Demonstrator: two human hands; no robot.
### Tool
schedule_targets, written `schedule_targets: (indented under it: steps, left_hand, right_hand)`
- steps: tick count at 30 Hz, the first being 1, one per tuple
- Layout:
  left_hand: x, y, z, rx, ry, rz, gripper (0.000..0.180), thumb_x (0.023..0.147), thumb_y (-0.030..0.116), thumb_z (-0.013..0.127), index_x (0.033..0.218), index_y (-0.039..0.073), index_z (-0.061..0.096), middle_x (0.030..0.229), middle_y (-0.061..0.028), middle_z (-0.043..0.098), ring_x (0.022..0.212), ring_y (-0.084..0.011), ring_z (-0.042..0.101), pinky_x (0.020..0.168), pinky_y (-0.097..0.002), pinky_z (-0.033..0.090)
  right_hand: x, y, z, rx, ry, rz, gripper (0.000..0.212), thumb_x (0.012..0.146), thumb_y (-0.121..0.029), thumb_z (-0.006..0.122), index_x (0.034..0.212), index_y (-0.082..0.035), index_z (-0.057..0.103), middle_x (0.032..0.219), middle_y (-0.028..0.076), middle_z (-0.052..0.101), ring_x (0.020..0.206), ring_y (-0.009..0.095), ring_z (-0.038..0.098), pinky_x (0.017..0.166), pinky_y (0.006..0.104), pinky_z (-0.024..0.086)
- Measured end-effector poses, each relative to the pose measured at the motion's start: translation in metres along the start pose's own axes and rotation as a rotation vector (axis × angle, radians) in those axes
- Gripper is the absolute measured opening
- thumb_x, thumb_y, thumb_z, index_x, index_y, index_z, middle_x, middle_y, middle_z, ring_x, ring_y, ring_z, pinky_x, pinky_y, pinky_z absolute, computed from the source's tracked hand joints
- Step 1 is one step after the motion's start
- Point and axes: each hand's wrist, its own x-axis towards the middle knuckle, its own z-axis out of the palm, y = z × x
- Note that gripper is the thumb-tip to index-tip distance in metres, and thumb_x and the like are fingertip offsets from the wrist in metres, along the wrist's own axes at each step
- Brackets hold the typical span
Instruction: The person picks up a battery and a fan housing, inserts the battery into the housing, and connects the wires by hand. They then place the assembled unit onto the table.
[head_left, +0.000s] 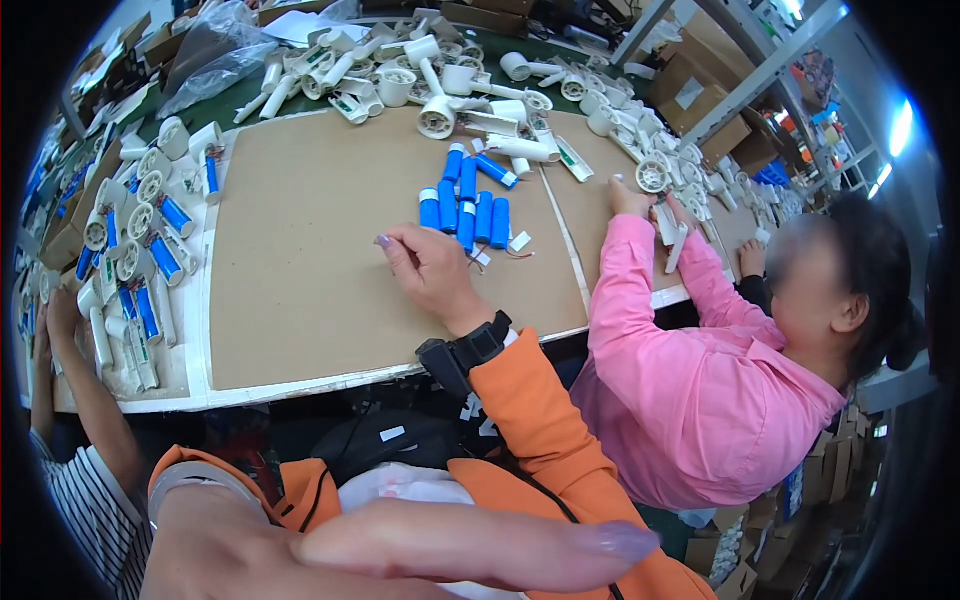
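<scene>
Brown cardboard (pixel 300 230) covers our bench, ringed by white plastic housings (pixel 440 80) within reach. Our right hand (pixel 430 265) rests loosely curled beside the blue battery cells (pixel 465 205), grasping nothing. Our left hand (pixel 400 550) hovers close below, fingers extended, empty.

A cluster of blue cylindrical battery cells (pixel 468 205) with white end caps lies on the brown cardboard sheet, most side by side and lengthwise away from the person, a few at the far end lying askew. Thin wires and a small white connector (pixel 520 242) trail from the near ends, just beside the fingertips.
</scene>
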Motion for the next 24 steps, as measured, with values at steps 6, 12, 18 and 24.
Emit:
schedule_targets:
  steps: [6,12,18,24]
  left_hand:
    - [0.002,-0.004,-0.003,-0.030,-0.014,-0.036,0.057,0.096,0.033,0.045,0.137,-0.006,0.038,0.138,-0.0198,0.051,0.128,-0.0248,0.048,0.104,-0.0346,0.037]
    - [0.003,-0.004,-0.003,-0.053,-0.041,-0.073,0.056,0.096,0.030,0.045,0.139,-0.006,0.037,0.139,-0.0195,0.050,0.127,-0.0240,0.049,0.104,-0.0335,0.037]
    - [-0.044,-0.020,-0.013,-0.149,0.042,-0.198,0.055,0.097,0.027,0.045,0.140,-0.007,0.035,0.139,-0.0193,0.050,0.127,-0.0232,0.049,0.103,-0.0323,0.037]
    - [0.004,-0.013,-0.003,-0.084,-0.032,-0.100,0.055,0.098,0.023,0.045,0.142,-0.007,0.034,0.140,-0.0191,0.050,0.127,-0.0224,0.049,0.103,-0.0312,0.037]
  right_hand:
    - [-0.002,0.003,0.000,-0.015,0.003,0.005,0.012,0.094,-0.014,0.064,0.090,-0.004,0.068,0.066,0.006,0.059,0.058,0.019,0.057,0.052,0.0306,0.043]
    - [-0.001,0.003,-0.007,-0.030,0.003,0.009,0.012,0.094,-0.014,0.064,0.089,-0.004,0.068,0.066,0.007,0.059,0.057,0.019,0.057,0.052,0.0301,0.042]
    - [-0.003,0.004,-0.002,-0.012,0.022,-0.014,0.012,0.094,-0.014,0.064,0.090,-0.004,0.068,0.066,0.007,0.060,0.058,0.019,0.057,0.052,0.0304,0.043]
    - [-0.004,0.005,-0.009,-0.019,-0.011,0.032,0.011,0.093,-0.013,0.064,0.089,-0.004,0.068,0.066,0.007,0.060,0.058,0.020,0.057,0.052,0.0311,0.043]
